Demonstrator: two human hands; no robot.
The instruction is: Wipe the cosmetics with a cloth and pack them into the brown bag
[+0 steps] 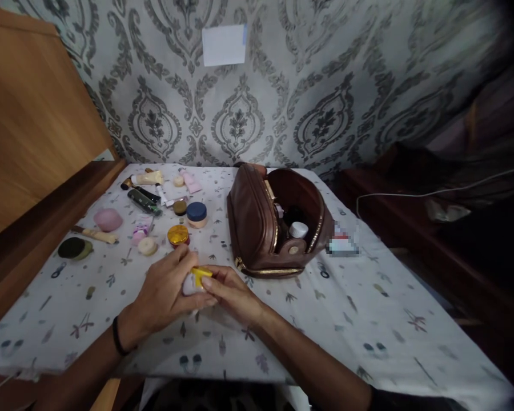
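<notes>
Both my hands are closed around a small white container with a yellow part point(192, 284), just above the near middle of the table. My left hand point(165, 290), with a black band at its wrist, wraps it from the left. From the right, the fingers of my right hand point(236, 294) press on the yellow part. A jar with a yellow lid point(179, 234) stands just beyond my left hand. To the right of it is an open brown toiletry bag point(251, 222), with a white-capped bottle point(298, 230) and darker items inside.
Left of the bag lie a blue-lidded jar point(196, 213), a pink oval item point(108, 219), a round brush point(75, 249), a dark green bottle point(144, 202) and several tubes. A pixelated item point(342, 242) is right of the bag. A patterned cloth point(325, 331) covers the table.
</notes>
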